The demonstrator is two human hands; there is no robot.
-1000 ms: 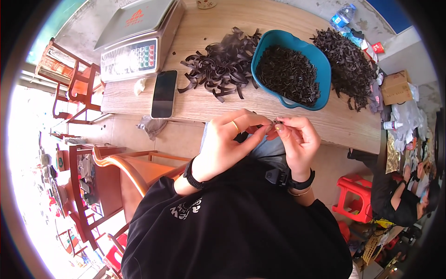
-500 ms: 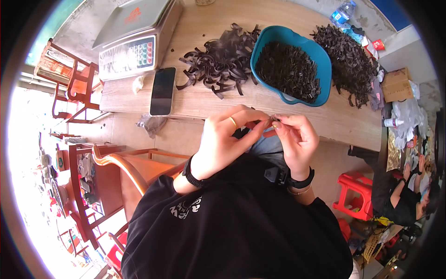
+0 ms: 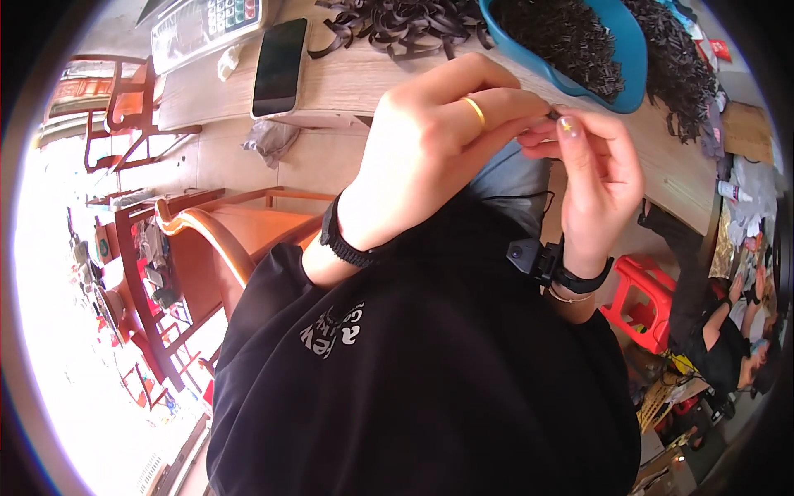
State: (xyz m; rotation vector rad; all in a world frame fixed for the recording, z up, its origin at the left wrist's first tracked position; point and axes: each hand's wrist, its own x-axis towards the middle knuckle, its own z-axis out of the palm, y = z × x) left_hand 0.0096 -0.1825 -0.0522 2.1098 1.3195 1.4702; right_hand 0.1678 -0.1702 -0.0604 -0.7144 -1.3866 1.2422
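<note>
My left hand (image 3: 442,136), with a gold ring and a black wristband, pinches with its fingertips against those of my right hand (image 3: 602,178). Between them is a small dark piece (image 3: 552,112), mostly hidden by the fingers. Both hands are closed and raised just in front of the table's near edge. Beyond them stands a teal basin (image 3: 637,81) with many short dark pieces (image 3: 571,45) inside. Left of it lies a loose heap of dark ribbon-like strips (image 3: 405,23). Another dark heap (image 3: 674,70) sits to the basin's right.
A black phone (image 3: 279,68) lies on the wooden table (image 3: 351,83), beside crumpled white tissue (image 3: 228,62) and a scale (image 3: 207,29). A wooden chair (image 3: 198,227) is at my left. To the right are a red stool (image 3: 641,302) and another person (image 3: 719,347).
The whole view has shifted, so the table and basin sit higher in the picture. My hands appear larger and further up, their fingertips still together.
</note>
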